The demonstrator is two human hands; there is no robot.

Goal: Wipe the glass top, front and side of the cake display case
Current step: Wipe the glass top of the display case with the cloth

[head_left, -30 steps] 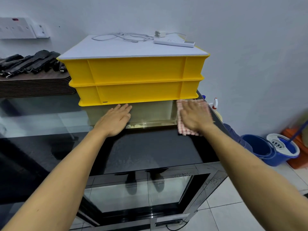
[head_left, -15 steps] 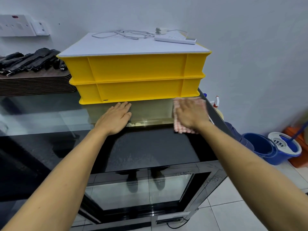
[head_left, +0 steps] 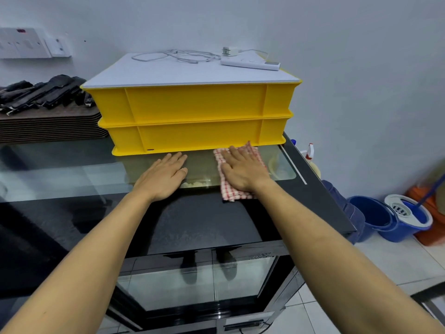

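- The red-checked cloth (head_left: 238, 189) was pressed flat on the glass top (head_left: 72, 169) of the cake display case (head_left: 204, 220) by the right hand (head_left: 243, 172), its fingers straight and spread; nothing was clasped in that grip.
- The left hand (head_left: 163, 177) was laid flat on the same glass just beside the cloth, its grip likewise wide and holding nothing.
- The cloth was found near the right end of the top, its far edge touching or nearly touching the lower of two stacked yellow crates (head_left: 192, 116).
- The step in hand was judged to be the wiping of the top, and an early part of it: only the strip of glass in front of the crates could be reached.
- The glass under the crates and under the stack of brown trays (head_left: 48, 126) was judged unwiped while those stood on it.
- Whether the dark near part of the top had been wiped could not be told.
- The front glass (head_left: 192, 285) and the right side (head_left: 286, 285) were judged left to do; no cloth was near them.
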